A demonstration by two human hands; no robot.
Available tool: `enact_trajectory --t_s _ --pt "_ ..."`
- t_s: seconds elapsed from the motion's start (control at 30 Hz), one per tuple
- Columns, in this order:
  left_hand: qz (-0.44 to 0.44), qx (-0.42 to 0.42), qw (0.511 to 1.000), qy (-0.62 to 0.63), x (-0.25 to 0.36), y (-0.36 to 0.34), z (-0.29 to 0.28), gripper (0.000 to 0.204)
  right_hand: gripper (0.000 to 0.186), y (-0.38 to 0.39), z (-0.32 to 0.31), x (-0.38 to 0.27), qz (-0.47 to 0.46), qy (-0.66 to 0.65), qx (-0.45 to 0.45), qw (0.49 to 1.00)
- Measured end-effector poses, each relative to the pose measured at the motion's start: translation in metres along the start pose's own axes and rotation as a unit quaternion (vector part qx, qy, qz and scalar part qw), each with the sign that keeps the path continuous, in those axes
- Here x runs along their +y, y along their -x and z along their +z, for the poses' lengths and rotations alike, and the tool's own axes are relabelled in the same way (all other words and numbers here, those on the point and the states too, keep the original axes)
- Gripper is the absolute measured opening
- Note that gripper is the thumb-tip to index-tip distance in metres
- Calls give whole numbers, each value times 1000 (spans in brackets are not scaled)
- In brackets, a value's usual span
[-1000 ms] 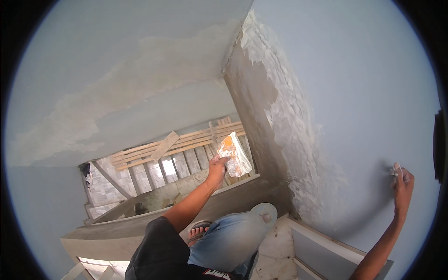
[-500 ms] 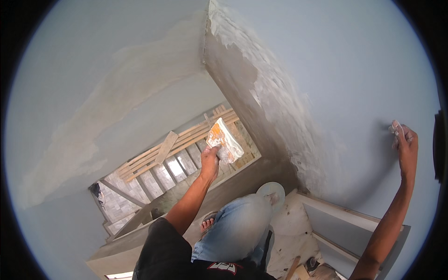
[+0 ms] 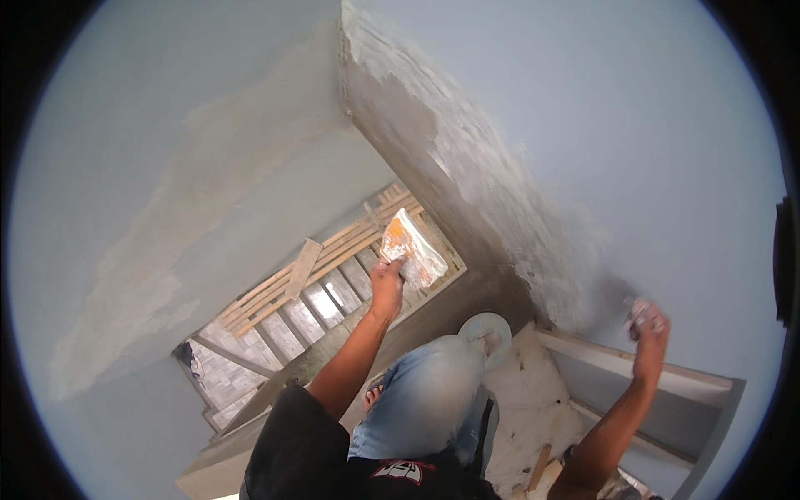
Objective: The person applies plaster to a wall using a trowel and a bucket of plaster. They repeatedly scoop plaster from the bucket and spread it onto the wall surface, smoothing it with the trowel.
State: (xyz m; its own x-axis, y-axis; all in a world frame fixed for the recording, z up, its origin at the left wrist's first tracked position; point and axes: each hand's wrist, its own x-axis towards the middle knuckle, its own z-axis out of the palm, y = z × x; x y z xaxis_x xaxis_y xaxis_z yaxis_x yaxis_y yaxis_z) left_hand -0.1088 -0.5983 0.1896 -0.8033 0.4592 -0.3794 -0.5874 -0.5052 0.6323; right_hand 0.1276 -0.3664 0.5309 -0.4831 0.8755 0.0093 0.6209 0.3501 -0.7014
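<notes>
My left hand [image 3: 387,287] grips a wide putty knife [image 3: 414,252], its orange face smeared with white putty and a thick white bead along one edge. It is held out over the stairwell, apart from the walls. Close to the pale blue wall [image 3: 650,183] on the right is my right hand [image 3: 650,327], its fingers closed and whitened. What they hold is blurred and cannot be made out. A rough band of wet-looking putty [image 3: 533,242] runs down that wall beside a bare grey strip.
Below lie stairs [image 3: 287,332], with long wooden planks [image 3: 267,293] along them. A pale round disc [image 3: 493,342] shows beside my knee. A frame with pale rails [image 3: 625,354] stands at the lower right, near a stained floor [image 3: 521,408]. The left wall carries a dull patch [image 3: 167,225].
My right hand has moved down and left along the wall, toward the lower end of the putty band. The left hand still holds the putty knife, slightly farther right in view.
</notes>
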Motion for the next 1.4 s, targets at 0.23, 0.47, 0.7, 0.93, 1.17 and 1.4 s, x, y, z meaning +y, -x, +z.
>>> enact_trajectory --t_s 0.23,0.47,0.7,0.93,1.17,1.4 --pt "-4 10 1000 8 -7 -5 -1 28 20 11 19 74 160 -66 -61 983" --pt "-2 27 1000 6 -18 -9 -7 27 20 -10 40 94 168 -95 -63 979" --pt "-12 42 999 -15 -23 -10 -14 29 20 15 69 168 214 -57 -103 970" --pt "-21 28 999 -37 -20 -6 0 31 27 78 86 209 329 -35 -65 942" --pt "60 45 993 -91 -25 -34 34 30 23 107 84 256 362 -4 -66 930" --pt "216 62 953 -206 -6 -103 88 28 23 117 64 282 374 -7 -40 926"
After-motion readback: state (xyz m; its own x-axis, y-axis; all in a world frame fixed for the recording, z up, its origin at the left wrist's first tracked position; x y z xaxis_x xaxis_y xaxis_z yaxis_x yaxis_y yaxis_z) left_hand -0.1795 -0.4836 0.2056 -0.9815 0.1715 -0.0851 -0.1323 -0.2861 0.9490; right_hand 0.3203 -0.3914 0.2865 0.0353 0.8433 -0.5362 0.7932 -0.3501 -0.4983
